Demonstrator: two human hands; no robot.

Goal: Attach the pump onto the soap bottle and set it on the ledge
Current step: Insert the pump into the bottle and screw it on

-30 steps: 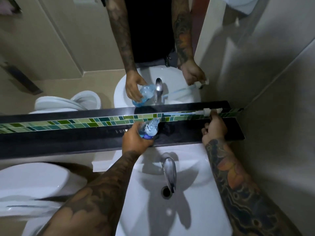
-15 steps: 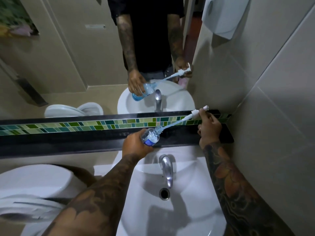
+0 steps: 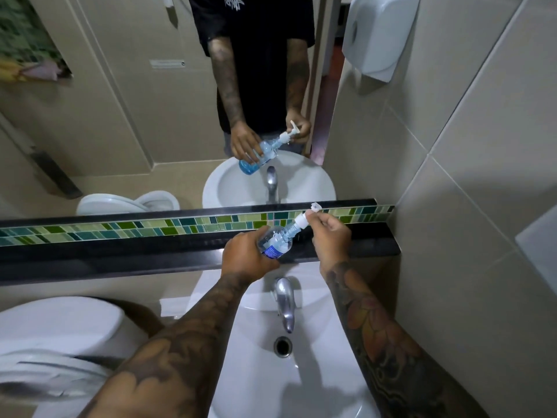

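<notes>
clear plastic soap bottle (image 3: 275,242), blue liquid showing in its mirror image, is tilting at frame centre above the black ledge (image 3: 120,251), the left hand (image 3: 245,257) wrapping closed around its base. the white pump (image 3: 303,220) is sitting at its neck, the right hand (image 3: 331,236) pinching it with its fingertips.

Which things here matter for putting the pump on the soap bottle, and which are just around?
In use: soap bottle, pump, left hand, right hand, ledge.
Just around: tap, sink, toilet, wall dispenser.
</notes>
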